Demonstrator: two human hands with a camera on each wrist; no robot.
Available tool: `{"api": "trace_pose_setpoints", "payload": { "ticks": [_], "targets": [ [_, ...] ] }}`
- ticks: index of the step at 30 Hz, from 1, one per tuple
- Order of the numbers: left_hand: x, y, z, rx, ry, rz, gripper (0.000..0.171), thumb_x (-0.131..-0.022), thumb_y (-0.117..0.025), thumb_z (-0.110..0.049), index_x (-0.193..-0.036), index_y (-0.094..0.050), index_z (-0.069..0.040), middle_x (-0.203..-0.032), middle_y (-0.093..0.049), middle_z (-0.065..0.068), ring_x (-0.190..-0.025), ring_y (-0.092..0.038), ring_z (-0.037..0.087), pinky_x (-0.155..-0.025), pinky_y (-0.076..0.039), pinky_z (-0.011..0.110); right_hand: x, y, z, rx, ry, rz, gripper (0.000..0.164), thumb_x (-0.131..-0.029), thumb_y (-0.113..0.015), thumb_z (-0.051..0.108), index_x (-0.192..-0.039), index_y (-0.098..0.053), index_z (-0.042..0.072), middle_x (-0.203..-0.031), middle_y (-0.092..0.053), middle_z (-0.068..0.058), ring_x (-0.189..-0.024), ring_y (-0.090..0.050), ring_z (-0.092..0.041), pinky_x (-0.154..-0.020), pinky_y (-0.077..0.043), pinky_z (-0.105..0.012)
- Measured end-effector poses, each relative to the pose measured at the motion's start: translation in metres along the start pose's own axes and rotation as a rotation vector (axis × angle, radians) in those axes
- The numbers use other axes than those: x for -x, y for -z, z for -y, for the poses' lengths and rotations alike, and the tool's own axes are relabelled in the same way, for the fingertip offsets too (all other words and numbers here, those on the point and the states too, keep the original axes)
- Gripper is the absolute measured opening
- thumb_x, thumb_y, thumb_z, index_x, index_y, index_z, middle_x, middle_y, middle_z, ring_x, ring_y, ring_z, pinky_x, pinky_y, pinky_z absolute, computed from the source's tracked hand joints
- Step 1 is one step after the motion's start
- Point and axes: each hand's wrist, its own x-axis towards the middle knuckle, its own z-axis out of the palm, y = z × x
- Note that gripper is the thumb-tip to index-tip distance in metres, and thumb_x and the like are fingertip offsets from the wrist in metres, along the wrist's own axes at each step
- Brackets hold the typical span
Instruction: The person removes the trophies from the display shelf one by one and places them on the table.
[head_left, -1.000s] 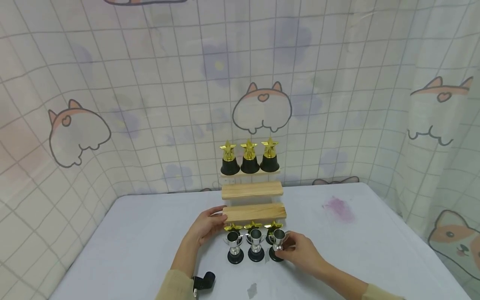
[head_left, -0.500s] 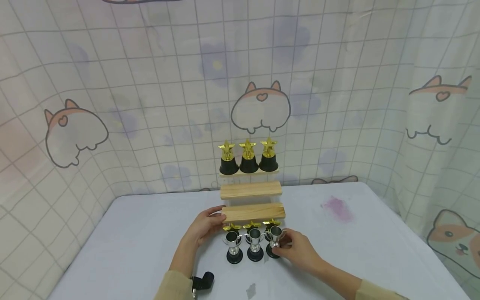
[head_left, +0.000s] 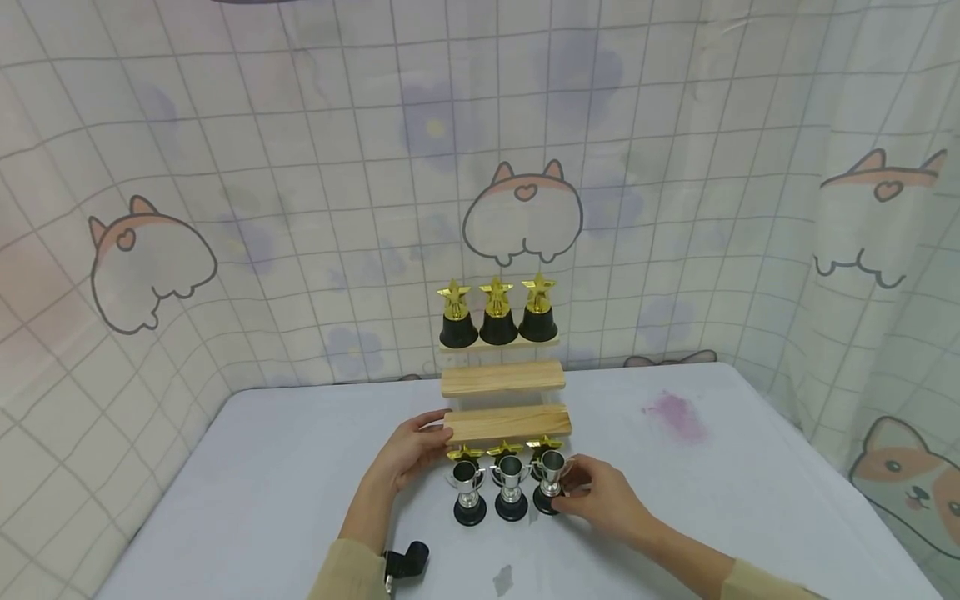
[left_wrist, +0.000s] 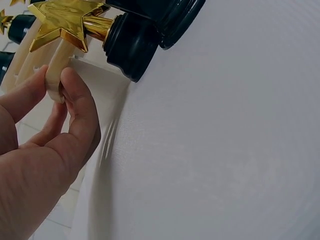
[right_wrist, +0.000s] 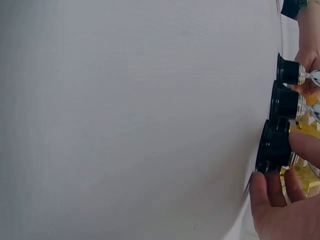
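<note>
In the head view my left hand pinches the left end of the lowest wooden shelf board. The left wrist view shows thumb and fingers on both sides of that board end. With thumb and fingers, my right hand holds the rightmost silver trophy cup, which stands upright at the table. Its black base sits between thumb and fingers in the right wrist view. Left of it stand a middle silver cup and a left silver cup. Gold star trophies, partly hidden, stand behind the cups.
Three gold star trophies stand on the top shelf. Below them is a middle wooden board. A white cloth covers the table, with a pink stain at right. A patterned curtain hangs behind.
The rightmost silver cup has shifted slightly left and back, in line with the others, and my right thumb has drawn slightly right along its base. My left hand stays on the board.
</note>
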Motion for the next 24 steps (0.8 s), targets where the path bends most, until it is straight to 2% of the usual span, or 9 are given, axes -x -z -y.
{"api": "trace_pose_setpoints", "payload": {
  "ticks": [4,13,17,24],
  "targets": [
    [0.000,0.000,0.001,-0.001,0.002,-0.004,0.057,-0.096,-0.070,-0.005,-0.147,-0.047,0.005,-0.124,-0.060,0.022,-0.097,-0.067,0.021,-0.082,-0.060,0.031,0.000,0.007,-0.003,0.002,0.003,-0.011,0.031,-0.077,-0.087,0.003,-0.101,-0.068,0.003,-0.099,-0.069,-0.005,-0.096,-0.067,-0.027,-0.085,-0.060,-0.036],
    [0.002,0.000,0.001,-0.002,0.005,0.008,0.057,-0.096,-0.071,-0.006,-0.147,-0.047,0.006,-0.124,-0.060,0.022,-0.098,-0.067,0.022,-0.082,-0.060,0.031,-0.013,0.034,0.004,0.095,-0.051,-0.079,0.024,-0.084,-0.083,0.008,-0.103,-0.069,0.003,-0.100,-0.070,-0.007,-0.095,-0.067,-0.021,-0.081,-0.057,-0.032],
    [0.002,-0.001,0.000,0.007,0.007,0.001,0.056,-0.096,-0.071,-0.006,-0.147,-0.049,0.004,-0.126,-0.060,0.022,-0.100,-0.067,0.022,-0.084,-0.060,0.032,-0.022,0.048,0.011,0.077,-0.053,-0.131,0.023,-0.088,-0.079,0.006,-0.107,-0.068,0.000,-0.105,-0.070,-0.012,-0.099,-0.067,-0.024,-0.082,-0.057,-0.032],
    [0.003,-0.001,-0.002,0.014,0.004,0.004,0.057,-0.096,-0.070,-0.005,-0.148,-0.048,0.005,-0.128,-0.060,0.024,-0.101,-0.067,0.023,-0.083,-0.060,0.032,-0.034,0.059,0.018,0.049,-0.050,-0.174,0.021,-0.094,-0.075,0.010,-0.111,-0.068,0.000,-0.106,-0.071,-0.009,-0.103,-0.066,-0.027,-0.081,-0.056,-0.030]
  ]
}}
